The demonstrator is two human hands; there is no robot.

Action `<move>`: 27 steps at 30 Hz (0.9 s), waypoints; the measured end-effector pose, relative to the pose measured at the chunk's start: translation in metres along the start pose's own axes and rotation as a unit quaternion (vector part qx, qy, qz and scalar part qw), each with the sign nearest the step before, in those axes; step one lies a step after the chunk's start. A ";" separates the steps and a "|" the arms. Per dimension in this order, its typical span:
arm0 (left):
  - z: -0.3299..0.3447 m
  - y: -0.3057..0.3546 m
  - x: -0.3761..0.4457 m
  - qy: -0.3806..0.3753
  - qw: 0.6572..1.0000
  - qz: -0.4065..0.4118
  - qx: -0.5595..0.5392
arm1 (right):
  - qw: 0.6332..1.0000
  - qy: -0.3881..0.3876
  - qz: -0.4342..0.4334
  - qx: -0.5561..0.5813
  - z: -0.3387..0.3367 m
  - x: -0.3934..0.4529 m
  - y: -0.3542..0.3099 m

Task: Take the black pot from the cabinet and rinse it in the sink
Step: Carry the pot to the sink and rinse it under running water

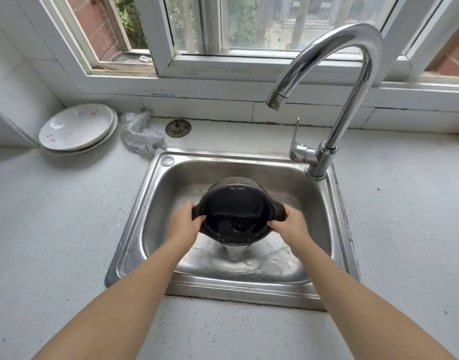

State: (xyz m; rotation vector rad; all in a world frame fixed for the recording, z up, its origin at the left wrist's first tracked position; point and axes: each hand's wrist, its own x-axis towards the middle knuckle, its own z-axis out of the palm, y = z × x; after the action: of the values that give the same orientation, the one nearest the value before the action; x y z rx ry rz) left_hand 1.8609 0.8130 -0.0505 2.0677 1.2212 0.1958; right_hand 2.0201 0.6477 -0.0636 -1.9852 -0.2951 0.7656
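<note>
the black pot (234,214) is held over the sink (324,203), tipped toward the person so its mouth faces up at the camera, and water is spilling off its near lip into the basin. the left hand (184,224) has its fingers (197,220) curled over one side handle, thumb on the rim; the right hand (288,224) grips the opposite handle the same way, so both sets of fingers are closed on the pot, with the pot between them.

beyond the fingers, the faucet (353,74) arches above the basin and no stream shows at its spout. left of the fingers and well apart on the table (54,229) sit stacked white plates (76,127), a metal mesh scrubber (138,132) and a drain strainer (178,128).

risks, as i judge them: the handles look wet, so the grip could slip as the pot tips further and it could drop against the steel. pouring faster could splash water over the near sink edge onto the table. lifting it back could knock the rim on the spout.
</note>
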 end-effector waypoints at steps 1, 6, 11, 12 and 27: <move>-0.001 0.001 0.000 0.002 1.000 0.000 0.003 | 1.000 0.001 -0.011 0.002 -0.001 -0.001 -0.003; -0.007 0.002 -0.003 0.002 1.000 -0.010 0.003 | 0.998 0.018 -0.061 -0.021 -0.005 -0.011 -0.015; -0.014 0.005 -0.007 0.016 1.000 -0.026 0.000 | 0.993 0.025 -0.109 -0.033 -0.008 -0.021 -0.023; -0.016 0.006 -0.008 0.019 0.999 -0.026 0.001 | 0.993 0.027 -0.114 -0.033 -0.008 -0.023 -0.024; -0.030 0.013 -0.025 0.045 0.998 0.001 -0.044 | 0.980 0.052 -0.192 0.006 -0.015 -0.043 -0.034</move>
State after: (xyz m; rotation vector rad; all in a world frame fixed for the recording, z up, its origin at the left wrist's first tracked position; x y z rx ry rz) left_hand 1.8427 0.8041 -0.0148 2.0022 1.2420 0.3399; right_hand 1.9995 0.6330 -0.0123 -1.8712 -0.5895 0.4149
